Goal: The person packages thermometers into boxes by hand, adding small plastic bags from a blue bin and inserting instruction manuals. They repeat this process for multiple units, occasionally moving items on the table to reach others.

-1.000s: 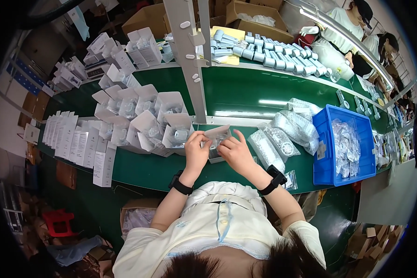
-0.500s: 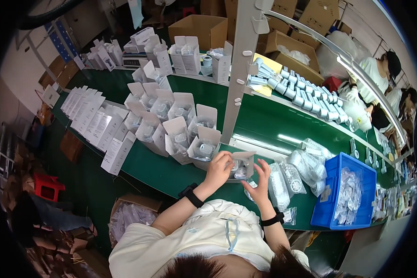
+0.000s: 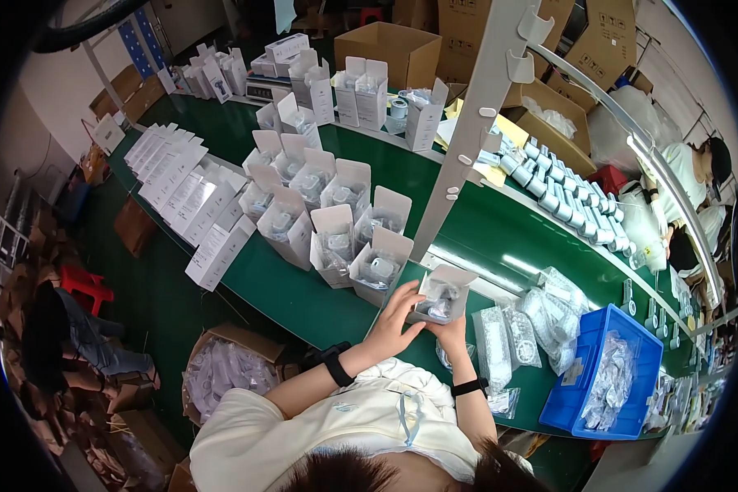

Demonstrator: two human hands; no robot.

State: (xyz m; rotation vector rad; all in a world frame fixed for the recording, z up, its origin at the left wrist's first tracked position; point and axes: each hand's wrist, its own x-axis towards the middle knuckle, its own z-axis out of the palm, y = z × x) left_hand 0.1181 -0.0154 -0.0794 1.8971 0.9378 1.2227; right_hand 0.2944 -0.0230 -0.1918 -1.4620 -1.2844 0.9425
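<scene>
So I've got the open white carton [image 3: 453,279] at roughly 12 o'clock from the cream top [image 3: 353,418], flap up, clear-bagged part [image 3: 440,309] inside. Right hand [image 3: 450,333] is grasping it low on the near side; left hand [image 3: 392,326] lies against its left wall, can't tell if that's a real grip. I'd call this step handling a loaded carton, similar open cartons [image 3: 392,244] at 10 o'clock. Imo the next move calls for keeping it upright, flap uncrushed.

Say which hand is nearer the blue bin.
Right: the right hand is left of the bin, against the near side of the held box; the left hand is farther left, at its left side.
</scene>
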